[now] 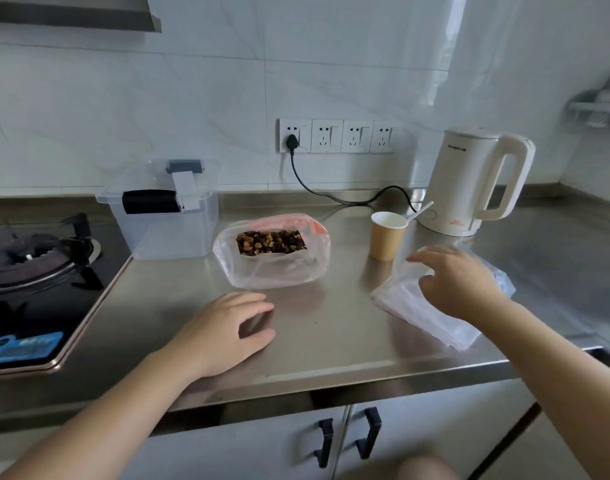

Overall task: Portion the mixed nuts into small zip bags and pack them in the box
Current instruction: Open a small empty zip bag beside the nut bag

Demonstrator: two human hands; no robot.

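Two bare forearms, sleeveless to the frame edge, no rings, watch or gloves on either hand.

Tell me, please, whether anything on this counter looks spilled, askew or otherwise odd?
Nothing looks spilled. The clear box has its lid sitting tilted rather than closed flat, and the big nut bag lies open on its side, so nuts could slip out.

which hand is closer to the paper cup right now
Right. The right hand reaches over the stack of zip bags just right of and below the paper cup; the left hand rests on the counter, well to the cup's lower left.
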